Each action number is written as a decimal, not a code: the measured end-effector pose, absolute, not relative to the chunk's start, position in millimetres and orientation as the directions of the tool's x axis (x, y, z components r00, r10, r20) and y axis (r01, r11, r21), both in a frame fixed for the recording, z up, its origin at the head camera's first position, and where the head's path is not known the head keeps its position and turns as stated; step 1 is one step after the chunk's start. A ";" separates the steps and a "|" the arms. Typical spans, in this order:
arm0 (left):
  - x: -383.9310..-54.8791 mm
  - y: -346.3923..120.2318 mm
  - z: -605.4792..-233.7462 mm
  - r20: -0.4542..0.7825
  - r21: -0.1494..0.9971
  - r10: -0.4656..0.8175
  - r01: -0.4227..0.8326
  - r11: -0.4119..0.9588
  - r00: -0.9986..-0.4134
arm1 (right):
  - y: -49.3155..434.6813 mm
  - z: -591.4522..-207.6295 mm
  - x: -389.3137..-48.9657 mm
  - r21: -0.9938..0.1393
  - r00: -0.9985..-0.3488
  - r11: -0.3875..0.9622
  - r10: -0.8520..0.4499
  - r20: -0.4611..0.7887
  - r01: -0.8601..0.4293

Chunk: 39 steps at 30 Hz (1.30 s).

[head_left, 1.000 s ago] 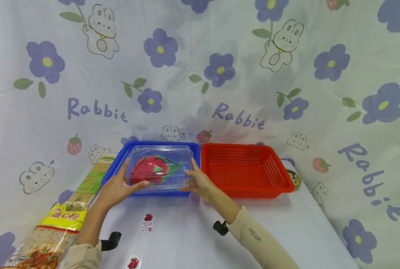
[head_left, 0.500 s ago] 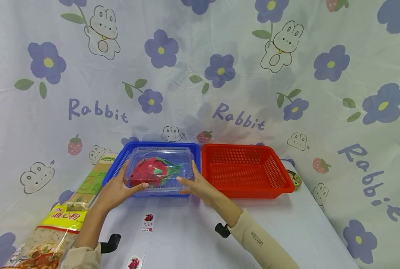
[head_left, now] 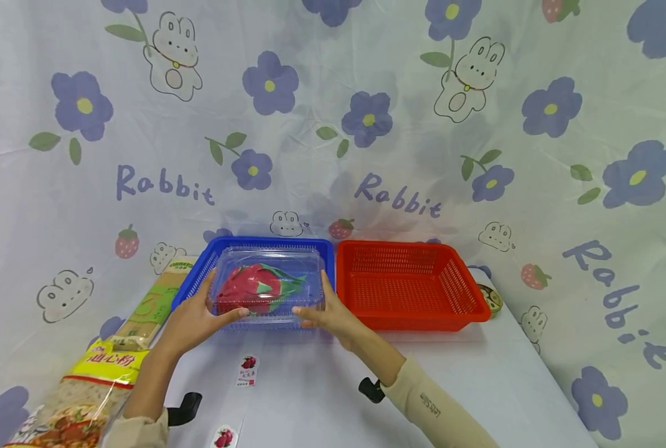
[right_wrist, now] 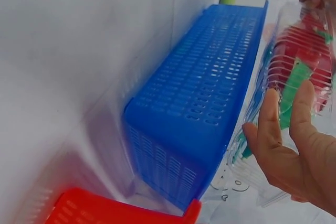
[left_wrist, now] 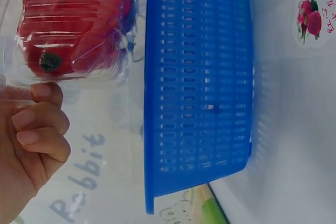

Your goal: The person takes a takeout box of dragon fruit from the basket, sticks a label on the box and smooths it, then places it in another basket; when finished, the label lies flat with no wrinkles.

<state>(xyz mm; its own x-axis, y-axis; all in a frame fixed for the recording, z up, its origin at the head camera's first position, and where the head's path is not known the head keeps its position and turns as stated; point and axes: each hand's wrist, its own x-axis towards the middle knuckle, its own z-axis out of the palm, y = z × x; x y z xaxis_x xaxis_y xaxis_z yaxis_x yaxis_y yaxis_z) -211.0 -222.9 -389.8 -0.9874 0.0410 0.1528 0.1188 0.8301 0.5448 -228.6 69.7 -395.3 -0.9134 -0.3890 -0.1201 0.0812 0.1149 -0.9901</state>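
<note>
Both the left hand (head_left: 195,318) and right hand (head_left: 334,317) grip the clear box (head_left: 271,320), cut off in the left wrist view.

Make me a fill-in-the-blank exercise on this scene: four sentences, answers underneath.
The left hand and right hand hold a clear box above the ____ basket.
The red basket stands to that one's ____ in the head view.
The fruit inside the box is pinkish-red and ____.
The large word printed across the curtain is ____.

Answers: blue; right; green; Rabbit

Even light; glare on clear box (head_left: 268,287); wrist views dimmer.
</note>
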 end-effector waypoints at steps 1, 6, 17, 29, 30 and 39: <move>-210.1 -222.9 -389.8 0.154 0.545 0.040 0.118 0.830 -0.987 | 69.7 -394.7 -227.6 -0.990 -0.913 0.117 -0.390 -0.119 0.079; -207.1 -222.5 -390.3 0.161 0.542 0.037 0.120 0.832 -0.986 | 70.6 -392.6 -224.5 -0.989 -0.910 0.130 -0.396 -0.118 0.072; -199.0 -218.6 -390.9 0.157 0.543 0.027 0.109 0.833 -0.987 | 73.0 -392.1 -217.1 -0.989 -0.912 0.128 -0.393 -0.119 0.074; -192.3 -215.6 -395.7 0.146 0.561 0.034 0.111 0.820 -0.989 | 76.8 -391.6 -210.9 -0.987 -0.911 0.128 -0.390 -0.137 0.094; -191.3 -215.4 -396.4 0.141 0.561 0.035 0.109 0.820 -0.989 | 77.3 -391.9 -210.1 -0.988 -0.909 0.126 -0.393 -0.136 0.093; -186.8 -212.6 -399.7 0.140 0.561 0.028 0.103 0.821 -0.990 | 80.9 -393.6 -203.6 -0.995 -0.907 0.096 -0.414 -0.075 0.039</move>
